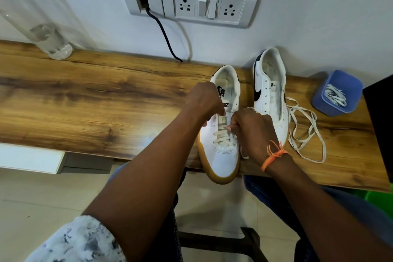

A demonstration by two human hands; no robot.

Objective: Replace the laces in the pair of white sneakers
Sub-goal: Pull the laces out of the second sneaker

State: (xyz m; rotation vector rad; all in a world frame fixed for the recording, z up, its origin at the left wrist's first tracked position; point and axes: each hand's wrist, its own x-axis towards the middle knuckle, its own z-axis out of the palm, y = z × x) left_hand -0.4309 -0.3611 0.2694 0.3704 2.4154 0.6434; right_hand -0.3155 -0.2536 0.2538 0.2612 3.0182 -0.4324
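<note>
— What writing can you make out?

— "NIKE" in black on the tongue tab of the near sneaker [221,155], and again on its insole by the heel. The far sneaker [269,89] carries a black swoosh on its side and a small black mark on its tongue, too small to read in full.

— Where do the two shoes sit?

— Both on the wooden tabletop [95,100]. The near one has a tan sole and its toe hangs over the front edge; the far one lies just to its right, closer to the wall, with bare eyelets.

— And the hands?

— The left hand [205,101] is curled over the near sneaker's upper eyelets, pinching the edge of the shoe. The right hand [253,127], an orange thread [274,155] at its wrist, is curled and pinches the lace [224,136] that already crosses the lower eyelets.

— Any other laces?

— A loose lace [306,132] lies in loops on the tabletop, right of the far sneaker. More white laces are bunched inside a blue container [338,91] further right.

— Anything behind?

— A clear bottle [42,27] stands at the left, and a switchboard [209,7] on the wall has a dark cable [163,32] running down behind the tabletop.
</note>
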